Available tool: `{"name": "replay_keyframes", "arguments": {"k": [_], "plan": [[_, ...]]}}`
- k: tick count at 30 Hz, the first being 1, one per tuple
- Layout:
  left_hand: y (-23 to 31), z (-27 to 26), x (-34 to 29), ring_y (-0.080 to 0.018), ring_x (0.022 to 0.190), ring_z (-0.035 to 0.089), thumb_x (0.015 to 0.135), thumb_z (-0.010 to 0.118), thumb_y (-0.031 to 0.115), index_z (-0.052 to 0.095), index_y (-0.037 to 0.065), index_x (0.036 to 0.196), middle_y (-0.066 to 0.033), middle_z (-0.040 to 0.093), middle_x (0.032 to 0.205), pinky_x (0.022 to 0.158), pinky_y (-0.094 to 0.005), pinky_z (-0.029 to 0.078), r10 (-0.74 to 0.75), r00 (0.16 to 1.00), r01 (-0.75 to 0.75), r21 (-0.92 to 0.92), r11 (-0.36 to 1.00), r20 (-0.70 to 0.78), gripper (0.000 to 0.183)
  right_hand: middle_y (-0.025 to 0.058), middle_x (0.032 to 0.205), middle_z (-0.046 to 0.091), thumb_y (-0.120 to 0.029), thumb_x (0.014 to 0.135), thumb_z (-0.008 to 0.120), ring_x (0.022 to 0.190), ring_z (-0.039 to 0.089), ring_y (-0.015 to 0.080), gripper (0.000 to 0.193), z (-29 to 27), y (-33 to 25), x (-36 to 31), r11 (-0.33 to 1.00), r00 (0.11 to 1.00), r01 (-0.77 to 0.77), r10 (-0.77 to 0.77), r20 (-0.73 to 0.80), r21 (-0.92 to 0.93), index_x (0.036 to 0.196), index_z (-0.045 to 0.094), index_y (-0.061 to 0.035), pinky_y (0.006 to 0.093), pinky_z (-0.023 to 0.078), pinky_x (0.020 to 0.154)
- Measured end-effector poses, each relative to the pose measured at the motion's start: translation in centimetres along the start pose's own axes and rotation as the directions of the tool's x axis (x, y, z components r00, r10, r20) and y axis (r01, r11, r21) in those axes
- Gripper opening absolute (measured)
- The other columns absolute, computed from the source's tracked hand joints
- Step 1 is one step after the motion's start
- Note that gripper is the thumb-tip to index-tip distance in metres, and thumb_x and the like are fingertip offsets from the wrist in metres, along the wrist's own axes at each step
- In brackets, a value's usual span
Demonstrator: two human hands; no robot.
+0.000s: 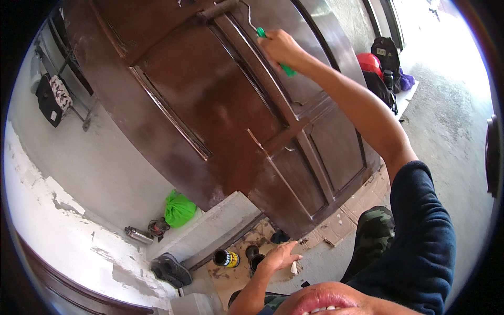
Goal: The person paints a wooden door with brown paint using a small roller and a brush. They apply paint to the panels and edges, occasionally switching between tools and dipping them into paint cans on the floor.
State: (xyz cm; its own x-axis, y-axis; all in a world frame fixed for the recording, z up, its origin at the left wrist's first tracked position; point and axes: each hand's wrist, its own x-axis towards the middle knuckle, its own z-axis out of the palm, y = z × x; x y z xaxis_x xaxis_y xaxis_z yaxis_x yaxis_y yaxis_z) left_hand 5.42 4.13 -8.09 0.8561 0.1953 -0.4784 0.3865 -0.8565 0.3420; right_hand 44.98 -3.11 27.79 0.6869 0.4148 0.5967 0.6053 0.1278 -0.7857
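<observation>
A paint roller (218, 10) with a bent wire frame and a green handle is gripped in my right hand (285, 50), my arm stretched far forward. Its dark sleeve lies against the upper part of a large brown panelled door (194, 94), which has glossy and duller patches. My left hand (280, 256) is low, near the bottom of the view, fingers stretched out and nothing visible in it. Beneath it, on stained cardboard (223, 272), stand a yellow-and-black labelled can (226, 258) and dark open containers (255, 260).
Left of the door's bottom, a pale ledge (210, 226) has a green bag (179, 209) behind it. A metal bottle (138, 234) and a dark shoe (171, 271) are nearby. Backpacks (387, 60) and a red helmet-like object (369, 63) sit at the far right. More cardboard (362, 202) lies under the door.
</observation>
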Motion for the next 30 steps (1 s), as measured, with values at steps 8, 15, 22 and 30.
{"name": "replay_keyframes", "arguments": {"k": [8, 15, 22, 30], "plan": [[2.0, -0.5, -1.9, -0.0358, 0.139, 0.045, 0.090, 0.067, 0.052, 0.045, 0.008, 0.149, -0.0195, 0.046, 0.152, 0.115, -0.0432, 0.037, -0.039, 0.997, 0.038, 0.012, 0.999, 0.061, 0.077, 0.0015, 0.063, 0.050, -0.024, 0.101, 0.054, 0.051, 0.051, 0.0097, 0.020, -1.0, 13.1, -19.0, 0.987, 0.993, -0.096, 0.104, 0.052, -0.127, 0.097, 0.057, -0.0051, 0.0301, 0.042, 0.044], [3.5, -0.9, -2.6, -0.0374, 0.136, 0.049, 0.092, 0.066, 0.046, 0.043, 0.005, 0.148, -0.0230, 0.046, 0.150, 0.112, -0.0445, 0.041, -0.029, 0.999, 0.027, 0.052, 0.998, 0.032, 0.073, 0.0125, 0.091, 0.073, -0.019, 0.098, 0.063, 0.077, 0.067, 0.0221, 0.027, -10.4, 19.9, -25.6, 0.954, 0.968, -0.154, 0.198, 0.156, -0.258, 0.120, 0.067, -0.0027, 0.0400, 0.053, 0.068], [2.7, 0.1, -1.6, -0.0397, 0.133, 0.050, 0.091, 0.068, 0.046, 0.046, 0.007, 0.147, -0.0222, 0.048, 0.148, 0.109, -0.0463, 0.043, -0.007, 0.999, 0.004, 0.068, 0.998, 0.048, 0.072, 0.0172, 0.097, 0.074, -0.024, 0.095, 0.066, 0.082, 0.072, 0.0338, 0.034, -13.3, 17.1, -16.9, 0.613, 0.895, 0.382, -0.060, 0.441, -0.692, 0.127, 0.066, -0.0121, 0.0459, 0.055, 0.073], [2.9, 0.1, -0.7, -0.0398, 0.137, 0.046, 0.090, 0.068, 0.047, 0.045, 0.008, 0.148, -0.0221, 0.040, 0.154, 0.112, -0.0463, 0.040, 0.045, 0.999, -0.046, 0.012, 0.999, 0.020, 0.074, 0.0134, 0.099, 0.073, -0.022, 0.093, 0.067, 0.084, 0.071, 0.0294, 0.035, -7.1, 11.7, -15.2, 0.444, 0.835, 0.503, -0.026, 0.550, -0.742, 0.126, 0.067, -0.0099, 0.0415, 0.056, 0.075]]}}
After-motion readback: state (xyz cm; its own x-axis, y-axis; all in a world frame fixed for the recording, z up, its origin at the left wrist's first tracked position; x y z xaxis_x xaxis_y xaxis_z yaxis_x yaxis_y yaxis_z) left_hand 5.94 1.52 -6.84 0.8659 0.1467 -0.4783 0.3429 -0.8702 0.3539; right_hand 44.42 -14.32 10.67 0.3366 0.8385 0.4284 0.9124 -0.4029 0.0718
